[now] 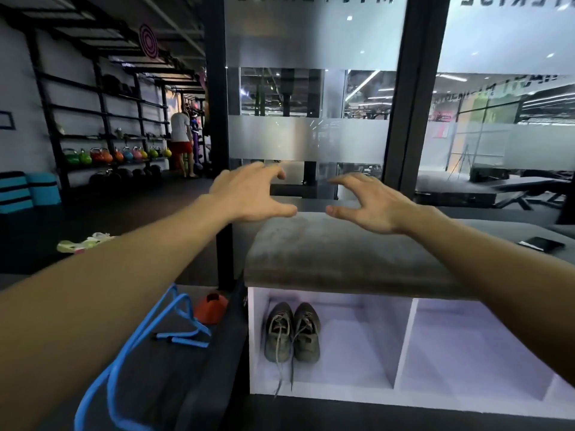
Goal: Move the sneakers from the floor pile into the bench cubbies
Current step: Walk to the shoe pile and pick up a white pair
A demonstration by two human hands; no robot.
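A pair of grey sneakers stands side by side in the left cubby of the white bench, toes pointing inward, laces trailing toward the front edge. The cubby to the right of the divider holds nothing. A grey cushion tops the bench. My left hand and my right hand are stretched out above the cushion's far edge, fingers curled apart, holding nothing. A light green and white sneaker pair lies on the dark floor at the left.
Blue hurdle frames and an orange cone lie on a dark mat left of the bench. A phone rests on the cushion at the right. Behind the bench is a glass wall; a person stands near kettlebell racks.
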